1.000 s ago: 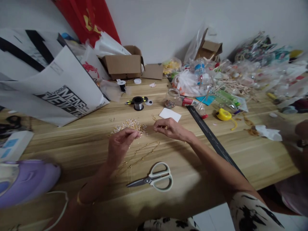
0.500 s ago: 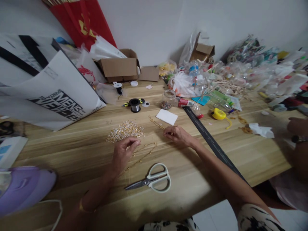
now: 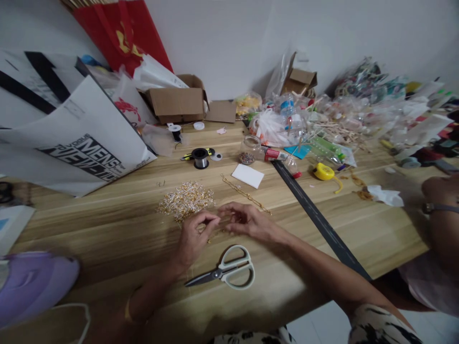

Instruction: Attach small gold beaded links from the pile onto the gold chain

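My left hand [image 3: 193, 236] is closed in a pinch, thumb against index finger. Anything between its fingertips is too small to make out. Close by, my right hand [image 3: 251, 223] has its fingers curved and apart, their tips almost touching the left fingertips. Bits of a gold chain [image 3: 209, 240] show below the hands, which hide most of it. Another gold chain [image 3: 247, 194] lies stretched out behind my right hand. Beyond my left hand is a pile of small gold and clear beads or pins [image 3: 186, 199]. Scissors with pale handles [image 3: 229, 270] lie in front of the hands.
Behind are a wire spool [image 3: 201, 158], a folded white paper [image 3: 248, 176] and a jar of beads [image 3: 250, 152]. A dark strip [image 3: 315, 212] crosses the table; a yellow tape measure [image 3: 323, 171] lies beyond it. Another person's arm [image 3: 442, 205] is at right.
My right hand has moved left and nearer, from the end of the far chain to my left hand. That chain now lies free on the table. My left hand has shifted slightly right.
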The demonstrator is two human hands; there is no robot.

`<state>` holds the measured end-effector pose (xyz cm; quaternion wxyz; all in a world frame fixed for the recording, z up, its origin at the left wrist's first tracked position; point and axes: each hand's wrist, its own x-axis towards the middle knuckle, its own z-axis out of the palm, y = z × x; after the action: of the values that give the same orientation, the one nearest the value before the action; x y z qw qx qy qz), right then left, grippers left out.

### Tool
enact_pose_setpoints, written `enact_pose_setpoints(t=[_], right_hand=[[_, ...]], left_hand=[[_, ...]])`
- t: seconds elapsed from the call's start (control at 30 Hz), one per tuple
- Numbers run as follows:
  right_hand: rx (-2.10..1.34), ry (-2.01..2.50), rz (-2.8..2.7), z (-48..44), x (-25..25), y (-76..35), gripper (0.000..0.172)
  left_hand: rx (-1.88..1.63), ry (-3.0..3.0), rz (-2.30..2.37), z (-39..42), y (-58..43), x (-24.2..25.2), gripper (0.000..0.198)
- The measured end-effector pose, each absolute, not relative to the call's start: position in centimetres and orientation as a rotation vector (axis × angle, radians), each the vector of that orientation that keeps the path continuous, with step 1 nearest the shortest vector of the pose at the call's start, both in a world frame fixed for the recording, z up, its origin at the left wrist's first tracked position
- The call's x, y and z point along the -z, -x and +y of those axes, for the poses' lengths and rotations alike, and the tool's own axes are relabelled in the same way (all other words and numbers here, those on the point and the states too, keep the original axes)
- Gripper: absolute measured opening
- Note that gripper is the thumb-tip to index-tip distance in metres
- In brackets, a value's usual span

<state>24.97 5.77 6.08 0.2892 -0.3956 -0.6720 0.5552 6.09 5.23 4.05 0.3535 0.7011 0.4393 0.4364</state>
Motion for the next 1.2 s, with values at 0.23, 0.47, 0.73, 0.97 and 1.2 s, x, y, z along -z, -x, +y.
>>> enact_pose_setpoints(t=[0.23,0.47,0.73,0.97,1.2], right_hand=[[-1.520,1.098,-1.576,5.6,-4.8,-24.4,0.022],[-1.126,1.146,-1.888,6.0,-4.8,-25.8,0.018],[-0.510,1.297,-2.104,7.8,-3.5,-28.8,0.015],[-0.591,1.316,-2.248,7.3,-2.6,-28.7,0.012],[-0.701,1.284,-2.353,6.8,-1.4,-27.5,0.011]], left_hand=[[-1.177,-1.934,1.100,5.5,-6.7,-4.2,0.013],[-1.104,-1.996,1.126,6.5,-7.1,-3.4,0.013],[-0.961,-2.126,1.135,7.0,-5.3,-3.2,0.013],[-0.828,-2.225,1.270,4.4,-0.5,-2.7,0.014],[-0.769,-2.332,1.365,-0.1,5.1,-1.3,0.012]])
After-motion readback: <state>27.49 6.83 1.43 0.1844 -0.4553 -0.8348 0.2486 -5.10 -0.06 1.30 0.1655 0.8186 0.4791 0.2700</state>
